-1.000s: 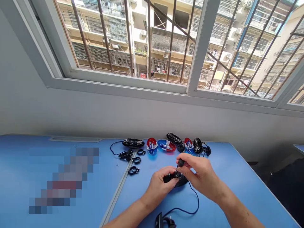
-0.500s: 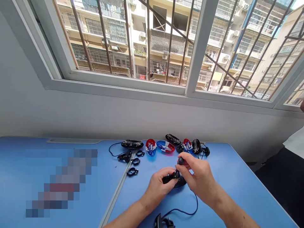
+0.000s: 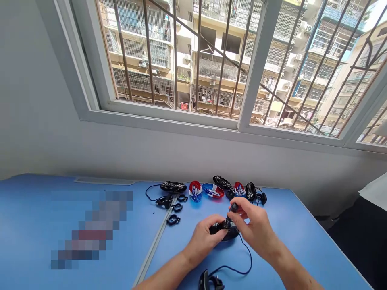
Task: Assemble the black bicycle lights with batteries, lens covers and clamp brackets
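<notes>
Head view: A person works bare-handed at a blue tabletop (image 3: 287,241), gripping a dark, glossy black housing (image 3: 231,235) just in front of the body, near the middle of the surface. The fingers of the left hand (image 3: 205,237) are closed around its left side; the thumb and fingertips of the right hand (image 3: 252,221) pinch a short black stub (image 3: 234,207) standing, slightly tilted, above it. Whether stub and housing are joined cannot be told, as the fingers cover the meeting point.

Good handling here would seem to call for a firm left grip, with the housing braced against movement, and a light right pinch lined up squarely with the spot below; forcing it at a slant could make it slip. A thin black cord (image 3: 250,259) loops from near the housing to a black bracket (image 3: 203,278) at the near edge, and is best left slack, clear of both wrists.

Beyond, three black rings (image 3: 173,219) lie beside a red-and-blue oval (image 3: 195,191) and a black oval unit (image 3: 173,187), well apart from the hands.
</notes>
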Motion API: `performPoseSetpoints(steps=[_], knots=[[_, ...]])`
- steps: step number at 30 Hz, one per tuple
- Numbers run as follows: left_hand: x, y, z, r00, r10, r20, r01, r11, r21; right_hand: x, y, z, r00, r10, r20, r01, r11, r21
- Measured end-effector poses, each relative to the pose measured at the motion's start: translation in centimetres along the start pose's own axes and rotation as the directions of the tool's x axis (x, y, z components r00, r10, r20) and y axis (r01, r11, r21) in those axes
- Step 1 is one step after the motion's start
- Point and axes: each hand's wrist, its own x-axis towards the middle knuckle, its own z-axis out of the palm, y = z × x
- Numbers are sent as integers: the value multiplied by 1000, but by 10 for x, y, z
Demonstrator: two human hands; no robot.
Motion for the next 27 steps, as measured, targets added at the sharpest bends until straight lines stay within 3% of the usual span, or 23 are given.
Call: performPoseSetpoints(steps=[6,10,15,21,24,27], knots=[[-2,2,-1,1000,-19,-3,19,1000,9,-6,0,-9,996,88,-30,-85,993,87],[-2,3,0,999,-33,-15,34,999,7,-12,2,-21,966,214,-145,-180,960,213],[-4,3,1,997,-54,-50,54,999,-1,-23,21,-41,833,494,-248,-320,797,512],[-4,3,0,994,-72,-86,74,997,14,-32,55,-36,694,707,-135,-380,519,766],[-4,4,-2,992,-78,-103,82,996,38,-37,68,-27,628,772,-101,-407,436,803],[-4,7,-4,993,-69,-93,74,996,53,-44,79,-20,590,806,-44,-461,381,801]])
